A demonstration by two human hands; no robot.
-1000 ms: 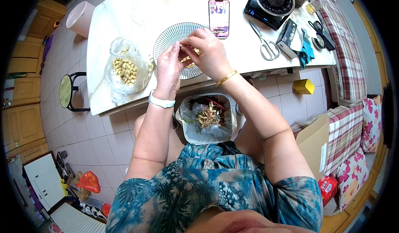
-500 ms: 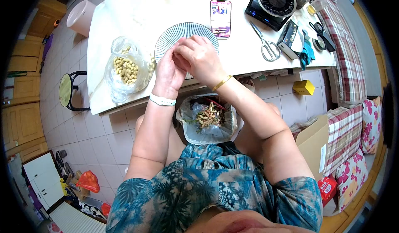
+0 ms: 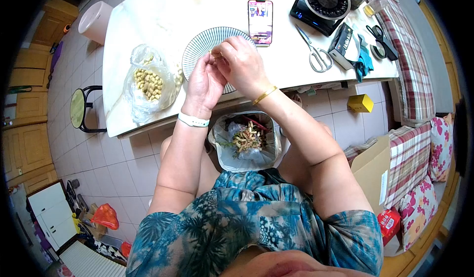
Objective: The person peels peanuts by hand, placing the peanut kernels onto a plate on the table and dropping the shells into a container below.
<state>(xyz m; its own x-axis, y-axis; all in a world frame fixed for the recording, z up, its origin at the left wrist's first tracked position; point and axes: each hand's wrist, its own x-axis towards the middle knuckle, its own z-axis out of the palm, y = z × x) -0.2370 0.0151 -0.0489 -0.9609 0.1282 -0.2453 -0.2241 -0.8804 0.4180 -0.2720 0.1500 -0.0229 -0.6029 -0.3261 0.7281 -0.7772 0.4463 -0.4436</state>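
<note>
Over the striped plate, my left hand is cupped with its fingers curled, palm partly up. My right hand bends over it, and the fingertips of both hands meet. A small tan peanut shows between them, mostly hidden by the fingers. To the left, a clear plastic bag lies open with peanuts in it. Below the table edge, between my knees, stands a lined bin holding shells and scraps.
Behind the plate lies a lit phone. Scissors, a black fan, a small box, a teal cloth and black tape are on the right. A stool and pink bin stand left.
My hands have opened apart slightly at the fingertips, showing more of the left palm and the tan piece. The right hand has shifted a little to the right.
</note>
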